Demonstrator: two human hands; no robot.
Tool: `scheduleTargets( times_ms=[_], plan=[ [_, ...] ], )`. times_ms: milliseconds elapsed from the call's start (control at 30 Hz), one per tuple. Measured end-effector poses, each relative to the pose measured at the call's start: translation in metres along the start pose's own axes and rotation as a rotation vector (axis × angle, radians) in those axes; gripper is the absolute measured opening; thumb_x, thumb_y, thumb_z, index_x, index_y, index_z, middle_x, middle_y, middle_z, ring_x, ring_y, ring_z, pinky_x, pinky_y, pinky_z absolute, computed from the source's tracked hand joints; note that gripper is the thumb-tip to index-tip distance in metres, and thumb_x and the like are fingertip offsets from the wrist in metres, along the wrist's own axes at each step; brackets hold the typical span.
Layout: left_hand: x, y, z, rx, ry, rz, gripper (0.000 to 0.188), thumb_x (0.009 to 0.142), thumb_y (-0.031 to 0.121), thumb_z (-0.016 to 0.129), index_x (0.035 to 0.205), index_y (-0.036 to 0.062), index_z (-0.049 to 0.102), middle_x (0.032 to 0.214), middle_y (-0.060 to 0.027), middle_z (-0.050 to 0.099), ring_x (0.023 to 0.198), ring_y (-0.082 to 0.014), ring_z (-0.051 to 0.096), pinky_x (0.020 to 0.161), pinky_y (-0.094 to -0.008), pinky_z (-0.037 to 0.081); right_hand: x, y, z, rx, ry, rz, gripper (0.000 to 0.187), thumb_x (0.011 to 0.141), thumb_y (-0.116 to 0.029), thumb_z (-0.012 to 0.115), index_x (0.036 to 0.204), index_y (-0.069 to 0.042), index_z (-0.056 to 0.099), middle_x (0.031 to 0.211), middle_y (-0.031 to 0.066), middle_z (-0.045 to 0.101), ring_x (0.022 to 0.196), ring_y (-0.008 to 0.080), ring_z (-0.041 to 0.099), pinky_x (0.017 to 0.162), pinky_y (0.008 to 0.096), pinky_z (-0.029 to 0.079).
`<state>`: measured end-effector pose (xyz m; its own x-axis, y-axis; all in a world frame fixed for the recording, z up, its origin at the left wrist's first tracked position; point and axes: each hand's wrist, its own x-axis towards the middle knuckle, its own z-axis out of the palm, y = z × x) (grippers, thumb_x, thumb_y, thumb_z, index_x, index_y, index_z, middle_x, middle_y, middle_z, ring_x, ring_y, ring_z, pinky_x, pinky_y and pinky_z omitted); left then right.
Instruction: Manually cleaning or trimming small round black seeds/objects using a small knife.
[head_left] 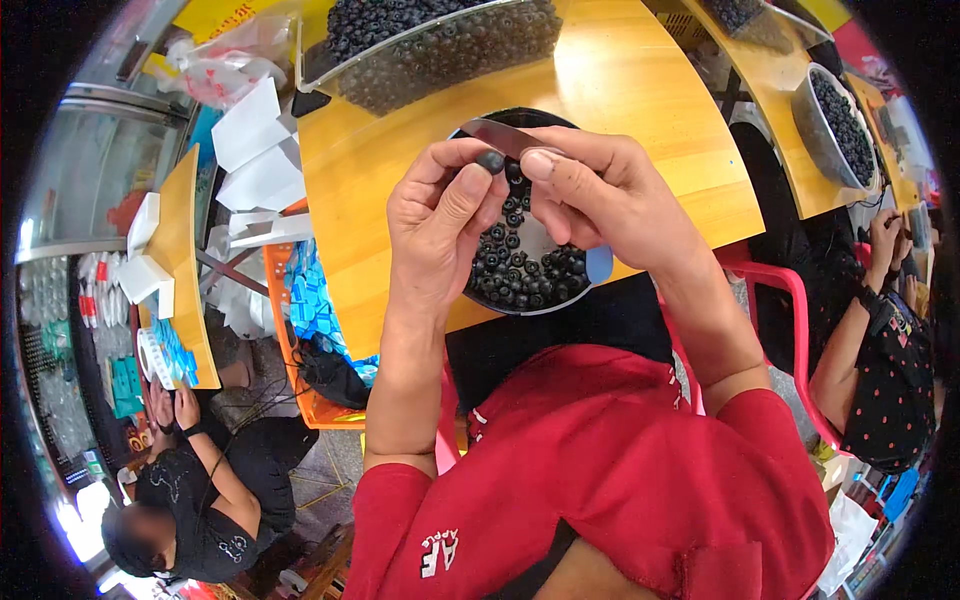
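My left hand (440,215) is closed, pinching a small dark round blueberry-like piece (490,161) between thumb and fingertips. Across from it, my right hand (605,190) grips a knife (497,136); its flat metal blade points left, just above the piece. The knife's handle is hidden in my fingers. Below both hands a round bowl (530,113) with a dark rim holds many more dark pieces (520,285), with part of its pale bottom showing. Something blue (598,263) sits at the bowl's right edge.
A clear bin (440,55) full of dark pieces stands at the far side of the wooden table (660,110). An orange crate (290,350) with blue packets is at left. Co-workers sit left and right; another bowl (808,120) stands on the right-hand table.
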<state>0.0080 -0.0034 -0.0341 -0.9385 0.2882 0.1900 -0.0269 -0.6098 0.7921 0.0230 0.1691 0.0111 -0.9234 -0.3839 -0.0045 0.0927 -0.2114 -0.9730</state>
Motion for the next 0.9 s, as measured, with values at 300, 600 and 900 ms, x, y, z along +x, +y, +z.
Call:
scheduleTargets(
  times_ms=[300,600,900],
  plan=[
    [0.0008,-0.0005,0.0020,0.000,0.064,0.004,0.018,0.087,0.007,0.060,0.104,0.0011,0.057,0.089,-0.0055,0.063,0.074,-0.0070,0.059,0.059,-0.0157,0.046,-0.0001,0.0029,0.0057,-0.052,0.055,-0.045,0.036,0.095,-0.022,0.047,0.126,-0.004,0.051,0.054,-0.0038,0.045,0.043,0.0002,0.032,0.038,0.0174,0.023],
    [0.0026,-0.0016,-0.0045,-0.029,0.040,-0.025,0.019,0.087,0.007,0.060,0.104,0.0009,0.058,0.090,-0.0055,0.063,0.076,-0.0086,0.060,0.060,-0.0159,0.047,0.0005,-0.0021,0.0002,0.042,-0.020,0.029,0.036,0.095,-0.022,0.046,0.127,-0.004,0.050,0.054,-0.0040,0.044,0.043,0.0006,0.032,0.038,0.0171,0.022],
    [0.0038,-0.0016,-0.0016,-0.006,0.050,-0.019,0.018,0.087,0.008,0.060,0.103,0.0012,0.058,0.088,-0.0052,0.063,0.076,-0.0084,0.061,0.062,-0.0163,0.049,0.0044,0.0072,-0.0004,0.017,0.021,-0.012,0.036,0.095,-0.022,0.047,0.126,-0.004,0.050,0.054,-0.0033,0.045,0.042,0.0008,0.031,0.038,0.0176,0.022]
  ],
)
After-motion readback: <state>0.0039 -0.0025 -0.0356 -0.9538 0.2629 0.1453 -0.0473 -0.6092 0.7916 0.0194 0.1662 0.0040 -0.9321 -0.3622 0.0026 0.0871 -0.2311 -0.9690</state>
